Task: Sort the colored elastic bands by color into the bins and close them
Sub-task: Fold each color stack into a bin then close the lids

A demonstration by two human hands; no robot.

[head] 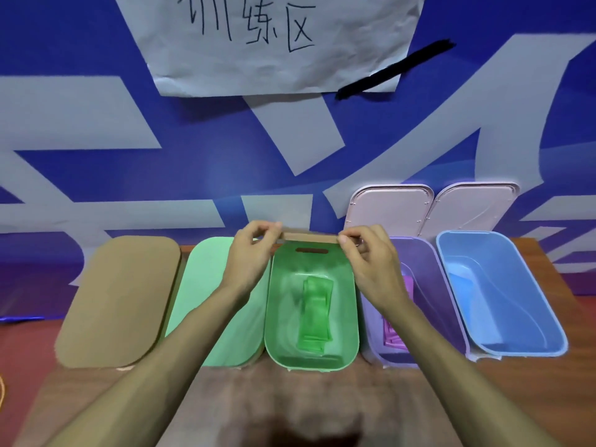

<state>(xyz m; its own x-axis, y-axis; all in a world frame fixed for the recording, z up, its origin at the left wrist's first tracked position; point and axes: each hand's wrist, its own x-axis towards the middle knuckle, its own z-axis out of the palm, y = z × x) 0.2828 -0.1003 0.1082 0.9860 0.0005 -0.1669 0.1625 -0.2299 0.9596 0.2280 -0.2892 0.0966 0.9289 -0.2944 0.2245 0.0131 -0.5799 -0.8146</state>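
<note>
1. Step in hand, by the look of it: closing the green bin (pixel 282 304), with green bands (pixel 314 311) lying folded on its floor.
2. Tan lid (pixel 309 237) held edge-on over the bin's far rim, with left hand (pixel 254 253) and right hand (pixel 367 266) each pinching one end, fingers (pixel 350 235) curled onto it.
3. Lower it level, seat the far edge first, then press round the rim. Keep the bands clear of the seam.
4. Purple bin (pixel 429 285) with pink bands (pixel 395 335) and blue bin (pixel 516 301) open on the right, with two pale lids (pixel 390 209) propped behind. Two lidded bins (pixel 119 298) on the left.
5. Wooden bench (pixel 290 398); blue-and-white banner (pixel 193 156) behind, with a taped, handwritten paper sign (pixel 274 43).
</note>
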